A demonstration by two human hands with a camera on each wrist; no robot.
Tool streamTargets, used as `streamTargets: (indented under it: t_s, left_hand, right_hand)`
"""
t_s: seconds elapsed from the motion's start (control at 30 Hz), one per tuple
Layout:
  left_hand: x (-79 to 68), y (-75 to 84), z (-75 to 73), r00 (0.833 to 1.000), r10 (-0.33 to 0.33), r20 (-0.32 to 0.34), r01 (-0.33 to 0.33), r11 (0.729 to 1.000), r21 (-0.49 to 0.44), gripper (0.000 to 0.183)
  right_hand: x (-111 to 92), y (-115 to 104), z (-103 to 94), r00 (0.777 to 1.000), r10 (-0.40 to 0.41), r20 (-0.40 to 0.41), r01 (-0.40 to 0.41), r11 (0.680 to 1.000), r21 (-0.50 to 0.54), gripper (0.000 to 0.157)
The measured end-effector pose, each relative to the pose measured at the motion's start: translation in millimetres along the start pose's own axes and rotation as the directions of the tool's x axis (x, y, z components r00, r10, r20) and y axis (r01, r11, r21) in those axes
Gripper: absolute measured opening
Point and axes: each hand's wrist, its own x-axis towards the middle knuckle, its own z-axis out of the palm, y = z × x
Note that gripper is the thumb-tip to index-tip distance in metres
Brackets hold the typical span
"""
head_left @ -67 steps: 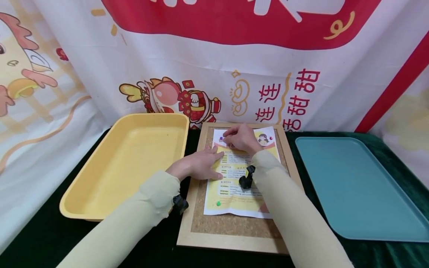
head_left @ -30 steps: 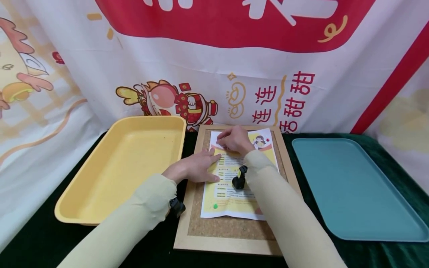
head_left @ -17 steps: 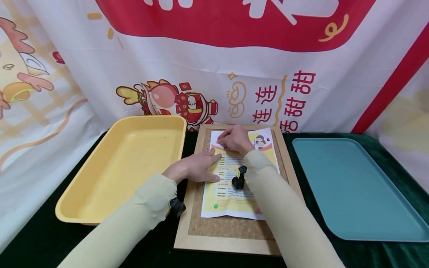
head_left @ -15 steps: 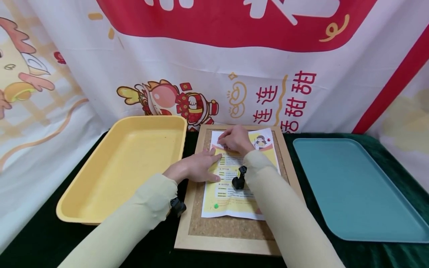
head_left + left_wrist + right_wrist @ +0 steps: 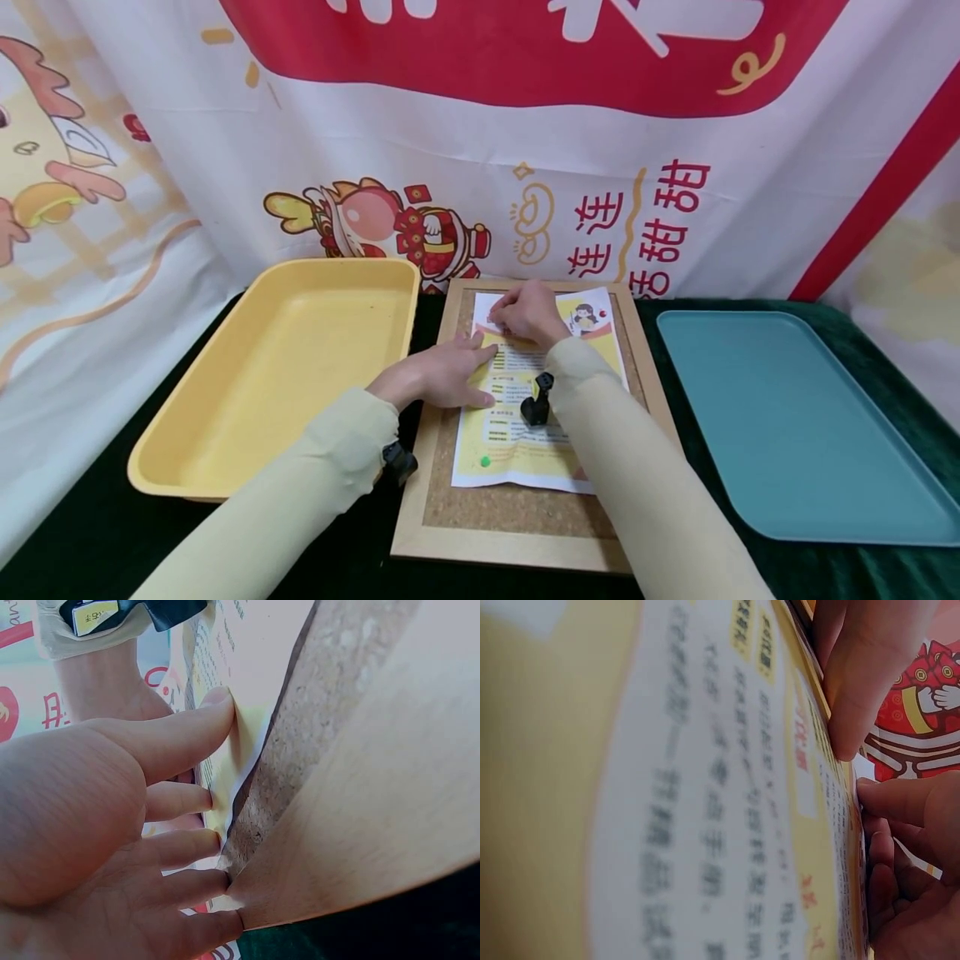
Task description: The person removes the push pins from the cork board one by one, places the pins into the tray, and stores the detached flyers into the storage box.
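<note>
Head view: nearest me, two pale yellow sleeves (image 5: 285, 492) reach over dark green cloth (image 5: 345, 550); a black device is strapped at each wrist, the right one (image 5: 536, 408) over the paper, the left one (image 5: 399, 460) beside the board's left edge. Board (image 5: 480, 546): cork in a light wood frame, lying on the cloth between two trays. Paper (image 5: 510, 425): printed yellow and white sheet on the cork, slightly wavy along its near edge, bare cork showing below it; a small green spot (image 5: 485, 461) sits near its lower left corner, pin or print not resolved. Left hand (image 5: 442, 373): spread over the paper's left edge, thumb apart from the fingers. Left wrist view agrees: thumb tip on the sheet, fingers extended along its margin, the outermost near the wood frame. Right hand (image 5: 531, 315): farther up, at the paper's upper left part, fingers curled and tips drawn together against the sheet. Right wrist view shows thumb and bent fingers at the paper's far end; whether anything is pinched between them I cannot tell. Yellow tray (image 5: 300, 358): deep-walled, left of the board. Blue tray (image 5: 795, 417): shallow, right of the board, apart from it. Farthest: white backdrop (image 5: 450, 137) with a red band, cartoon figures and red characters, hanging behind the board.
</note>
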Motion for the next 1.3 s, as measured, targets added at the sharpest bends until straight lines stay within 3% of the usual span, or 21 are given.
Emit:
streamTargets:
  t_s: [0.23,0.47,0.6,1.3]
  left_hand:
    - [0.8,0.2,0.2,1.000,0.005,0.003,-0.005,1.000,0.006,0.084]
    - [2.8,0.1,0.1,1.000,0.019,-0.008,-0.018,1.000,0.018,0.084]
    - [2.6,-0.2,-0.3,1.000,0.019,-0.009,-0.019,1.000,0.016,0.083]
    - [-0.7,-1.8,0.7,1.000,0.019,-0.012,-0.019,1.000,-0.014,0.082]
  right_hand:
    - [0,3,-1.2,1.000,-0.025,0.008,0.025,1.000,-0.013,0.011]
    - [2,8,-9.9,0.996,0.025,0.081,-0.032,0.996,0.078,0.010]
    - [2,9,-10.4,0.995,0.014,0.097,-0.024,0.995,0.099,0.009]
    - [-1,7,-12.1,0.996,0.031,0.083,-0.039,0.994,0.105,0.009]
